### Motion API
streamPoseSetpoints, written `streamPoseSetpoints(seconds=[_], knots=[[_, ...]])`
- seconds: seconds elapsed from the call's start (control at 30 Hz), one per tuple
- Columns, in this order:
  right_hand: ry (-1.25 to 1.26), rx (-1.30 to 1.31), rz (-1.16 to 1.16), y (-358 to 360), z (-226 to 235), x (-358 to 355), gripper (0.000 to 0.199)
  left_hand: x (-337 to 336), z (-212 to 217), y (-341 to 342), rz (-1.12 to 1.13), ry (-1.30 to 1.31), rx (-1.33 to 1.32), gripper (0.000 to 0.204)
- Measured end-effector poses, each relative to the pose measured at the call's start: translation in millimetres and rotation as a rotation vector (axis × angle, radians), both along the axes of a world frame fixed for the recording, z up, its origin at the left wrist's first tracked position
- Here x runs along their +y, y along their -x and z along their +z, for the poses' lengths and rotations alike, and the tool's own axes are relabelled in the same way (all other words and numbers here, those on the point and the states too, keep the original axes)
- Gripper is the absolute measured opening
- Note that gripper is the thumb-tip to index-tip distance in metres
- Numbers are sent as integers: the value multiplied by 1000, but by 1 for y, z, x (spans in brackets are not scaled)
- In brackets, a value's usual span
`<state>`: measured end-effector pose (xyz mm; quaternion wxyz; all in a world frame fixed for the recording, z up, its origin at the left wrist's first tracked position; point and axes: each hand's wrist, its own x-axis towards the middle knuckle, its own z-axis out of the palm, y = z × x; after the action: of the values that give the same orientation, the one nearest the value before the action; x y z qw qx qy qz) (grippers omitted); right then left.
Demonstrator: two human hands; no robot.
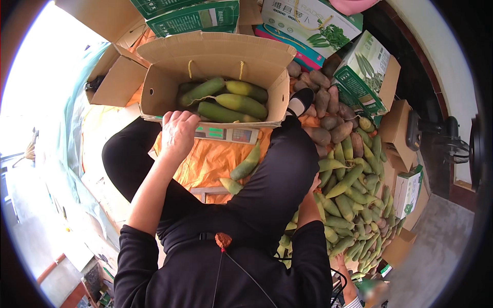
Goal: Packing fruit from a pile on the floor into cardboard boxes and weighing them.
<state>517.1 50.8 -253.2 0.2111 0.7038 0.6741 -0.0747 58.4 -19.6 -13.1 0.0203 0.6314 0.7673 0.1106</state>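
Note:
An open cardboard box stands in front of me, with several green radishes lying inside. Under its near side shows a scale with green lit displays. My left hand grips the box's near rim, fingers curled over the edge. Beside my right thigh, my right hand is at the near edge of a big heap of green radishes. The leg hides most of its fingers, so its grip does not show. Two loose radishes lie on the orange cloth between my legs.
Reddish-brown root vegetables are piled beyond the heap. Green-and-white cartons stand at the far right, another green carton at the back. A black fan is at the right. Another person's hand is at the heap's lower edge.

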Motion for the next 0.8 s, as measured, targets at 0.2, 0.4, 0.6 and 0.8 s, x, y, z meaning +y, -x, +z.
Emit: streamPoseSetpoints(seconds=[0.2,0.4,0.6,0.8], knots=[[-304,517,-325,-20,56,-2,58,-2,1,2,10,-20,3,7],[-470,1415,-465,-29,148,27,48,-4,-2,3,2,-104,27,7],[-631,1632,-98,44,309,66,50,-3,-2,2,17,-31,7,8],[-349,2021,-2,160,365,92,50,-5,0,3,24,-41,10,10]])
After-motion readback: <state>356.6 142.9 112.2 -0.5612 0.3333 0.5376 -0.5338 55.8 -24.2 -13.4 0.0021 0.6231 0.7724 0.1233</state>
